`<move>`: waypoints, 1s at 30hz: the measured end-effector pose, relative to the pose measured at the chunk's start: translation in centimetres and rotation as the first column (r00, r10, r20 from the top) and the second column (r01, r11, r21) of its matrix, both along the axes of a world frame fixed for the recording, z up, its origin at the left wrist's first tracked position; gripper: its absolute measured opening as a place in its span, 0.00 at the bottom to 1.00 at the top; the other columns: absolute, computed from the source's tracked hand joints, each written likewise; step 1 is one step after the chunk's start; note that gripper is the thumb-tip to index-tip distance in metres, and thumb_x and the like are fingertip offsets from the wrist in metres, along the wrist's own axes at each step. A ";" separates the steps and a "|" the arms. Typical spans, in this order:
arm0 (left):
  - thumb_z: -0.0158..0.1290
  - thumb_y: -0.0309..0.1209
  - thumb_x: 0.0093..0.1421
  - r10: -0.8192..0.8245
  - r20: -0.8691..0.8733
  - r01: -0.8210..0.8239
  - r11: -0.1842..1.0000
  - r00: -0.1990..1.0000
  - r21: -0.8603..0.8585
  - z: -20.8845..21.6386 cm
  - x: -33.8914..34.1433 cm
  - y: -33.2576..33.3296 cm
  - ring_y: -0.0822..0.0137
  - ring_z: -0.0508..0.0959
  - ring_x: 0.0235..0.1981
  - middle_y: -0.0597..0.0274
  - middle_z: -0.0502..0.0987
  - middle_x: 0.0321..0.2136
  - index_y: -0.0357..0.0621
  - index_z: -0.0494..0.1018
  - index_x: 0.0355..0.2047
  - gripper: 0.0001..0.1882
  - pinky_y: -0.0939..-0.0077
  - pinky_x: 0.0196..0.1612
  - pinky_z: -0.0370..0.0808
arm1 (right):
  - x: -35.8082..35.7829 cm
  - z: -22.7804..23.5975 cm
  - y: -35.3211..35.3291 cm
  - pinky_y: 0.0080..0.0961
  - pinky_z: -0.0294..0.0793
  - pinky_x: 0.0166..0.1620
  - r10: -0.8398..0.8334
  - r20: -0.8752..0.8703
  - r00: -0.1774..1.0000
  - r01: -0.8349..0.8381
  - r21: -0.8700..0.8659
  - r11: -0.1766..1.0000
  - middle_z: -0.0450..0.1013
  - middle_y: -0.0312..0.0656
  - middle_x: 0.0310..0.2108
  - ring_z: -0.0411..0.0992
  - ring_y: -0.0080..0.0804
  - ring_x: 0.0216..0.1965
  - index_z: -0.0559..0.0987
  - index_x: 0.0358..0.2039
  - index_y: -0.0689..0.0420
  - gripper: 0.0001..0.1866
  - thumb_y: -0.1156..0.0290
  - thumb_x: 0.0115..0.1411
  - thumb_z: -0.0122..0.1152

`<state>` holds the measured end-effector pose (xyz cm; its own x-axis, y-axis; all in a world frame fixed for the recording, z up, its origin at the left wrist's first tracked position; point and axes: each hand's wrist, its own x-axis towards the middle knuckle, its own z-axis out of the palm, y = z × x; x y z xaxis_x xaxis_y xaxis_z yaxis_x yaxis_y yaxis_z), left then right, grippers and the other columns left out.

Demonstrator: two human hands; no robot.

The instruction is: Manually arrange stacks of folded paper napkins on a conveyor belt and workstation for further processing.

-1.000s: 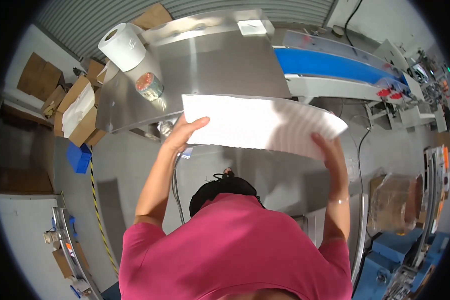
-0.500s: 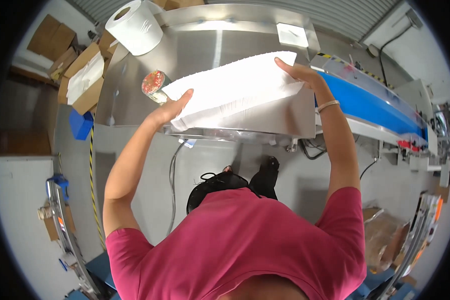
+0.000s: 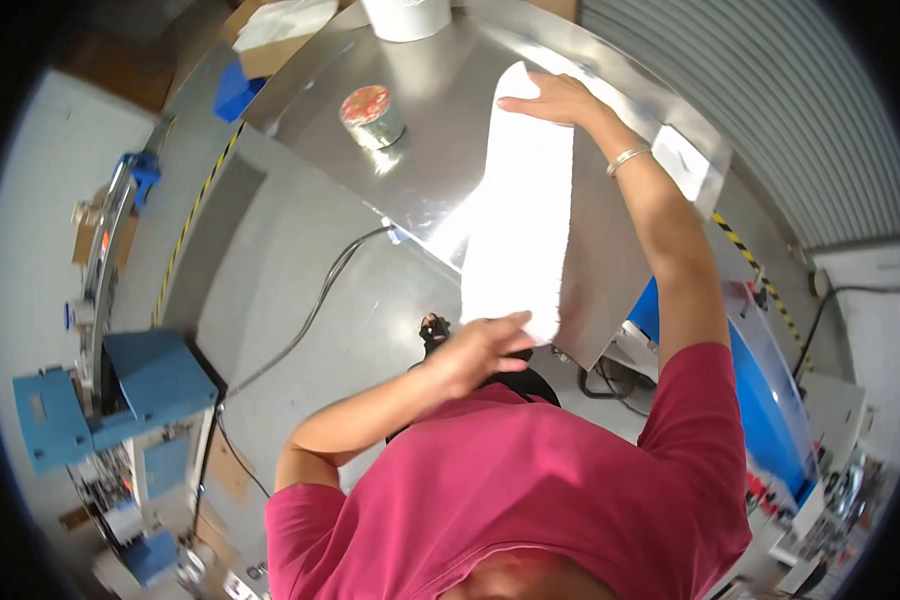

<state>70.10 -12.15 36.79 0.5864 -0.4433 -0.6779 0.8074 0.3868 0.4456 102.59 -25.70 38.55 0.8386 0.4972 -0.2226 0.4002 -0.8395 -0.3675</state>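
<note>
A long white stack of thin sheets [image 3: 520, 210] lies lengthwise away from me, partly over the metal table [image 3: 440, 130]. My right hand [image 3: 555, 98] grips its far end, thumb across the top face and fingers wrapped over the edge. At the near end, my left hand [image 3: 475, 355] closes on the corner, slightly blurred, its lower fingers partly hidden. To the left of the stack, a silver tin [image 3: 375, 125] with a red-patterned top stands upright on the table, apart from both hands.
A white roll [image 3: 408, 15] stands at the table's far side. Beyond my right forearm lies a white card [image 3: 680, 162]. A blue conveyor belt [image 3: 770, 400] runs at the right. A grey cable [image 3: 320, 295] crosses the floor, and an open carton [image 3: 280, 35] sits at the far left.
The stack has swung from crosswise to lengthwise. My left hand has come down toward my body, and my right hand has moved up and left. The whole view has turned.
</note>
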 end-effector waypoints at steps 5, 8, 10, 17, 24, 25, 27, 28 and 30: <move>0.44 0.42 0.66 0.108 -0.073 -0.125 0.947 0.991 -0.296 -0.7 -2.7 -6.7 0.68 0.64 0.57 0.70 0.60 0.57 0.44 0.54 0.62 0.28 0.66 0.52 0.66 | -2.5 -1.3 8.8 0.40 0.67 0.52 0.425 0.161 0.891 -0.441 0.082 0.894 0.74 0.57 0.41 0.70 0.53 0.48 0.69 0.54 0.61 0.45 0.32 0.51 0.51; 0.44 0.44 0.65 0.131 -0.083 -0.150 0.944 0.988 -0.295 -0.3 -3.0 -8.7 0.68 0.63 0.57 0.71 0.61 0.56 0.46 0.55 0.61 0.28 0.63 0.54 0.62 | -4.5 -0.5 12.5 0.39 0.67 0.52 0.565 0.109 0.818 -0.569 0.006 0.822 0.75 0.53 0.39 0.71 0.49 0.47 0.73 0.49 0.58 0.41 0.32 0.51 0.52; 0.45 0.45 0.64 0.143 -0.088 -0.163 0.937 0.986 -0.309 -0.9 -3.2 -9.7 0.68 0.64 0.57 0.71 0.60 0.56 0.46 0.55 0.60 0.28 0.60 0.56 0.59 | -4.3 -1.9 13.7 0.40 0.59 0.58 0.605 0.233 0.761 -0.622 -0.002 0.783 0.73 0.49 0.45 0.67 0.45 0.53 0.72 0.53 0.55 0.49 0.24 0.47 0.44; 0.51 0.42 0.61 0.252 -0.044 -0.254 0.932 0.967 -0.257 -2.0 -3.1 -10.7 0.68 0.69 0.52 0.67 0.66 0.50 0.45 0.61 0.56 0.26 0.70 0.48 0.71 | -6.8 -0.6 6.5 0.35 0.61 0.58 0.288 0.566 0.772 -0.555 0.380 0.740 0.70 0.47 0.51 0.65 0.44 0.55 0.70 0.55 0.54 0.27 0.50 0.62 0.49; 0.48 0.40 0.63 0.291 0.131 -0.263 0.945 0.948 -0.193 -1.1 -0.7 -10.2 0.64 0.69 0.52 0.64 0.64 0.52 0.43 0.61 0.53 0.22 0.68 0.47 0.72 | -16.5 -2.4 -16.7 0.27 0.61 0.59 0.188 -0.046 0.981 -0.162 0.334 0.928 0.62 0.45 0.60 0.60 0.33 0.61 0.59 0.62 0.57 0.34 0.76 0.54 0.58; 0.48 0.41 0.63 0.271 0.159 -0.245 0.955 0.949 -0.166 -1.1 -0.2 -10.0 0.64 0.69 0.52 0.64 0.64 0.52 0.43 0.61 0.53 0.22 0.68 0.47 0.72 | -18.9 -3.4 -17.3 0.27 0.61 0.59 0.158 -0.139 0.978 -0.090 0.400 0.912 0.60 0.45 0.61 0.59 0.32 0.62 0.58 0.63 0.58 0.36 0.76 0.53 0.59; 0.48 0.39 0.63 0.273 0.173 -0.251 0.958 0.946 -0.140 -1.2 0.1 -10.4 0.64 0.71 0.49 0.64 0.69 0.48 0.42 0.62 0.53 0.21 0.69 0.46 0.71 | -23.2 -5.6 -17.5 0.27 0.62 0.59 0.043 -0.319 0.947 0.139 0.525 0.840 0.60 0.45 0.62 0.59 0.32 0.62 0.57 0.63 0.58 0.39 0.75 0.51 0.63; 0.48 0.39 0.63 0.258 0.169 -0.237 0.962 0.951 -0.135 -1.0 -0.1 -10.2 0.64 0.71 0.49 0.64 0.69 0.48 0.42 0.62 0.53 0.21 0.69 0.46 0.71 | -24.7 -6.5 -16.9 0.28 0.63 0.58 -0.031 -0.410 0.911 0.285 0.574 0.768 0.61 0.45 0.61 0.60 0.33 0.61 0.58 0.63 0.57 0.39 0.74 0.51 0.64; 0.51 0.35 0.62 -0.202 0.296 0.161 0.974 0.934 0.158 -0.4 -0.7 -9.7 0.66 0.73 0.44 0.66 0.74 0.40 0.42 0.66 0.49 0.18 0.70 0.45 0.71 | -26.8 -6.6 -15.7 0.27 0.65 0.56 -0.143 -0.313 0.939 0.303 0.556 0.774 0.64 0.45 0.59 0.63 0.34 0.59 0.59 0.63 0.54 0.39 0.73 0.51 0.65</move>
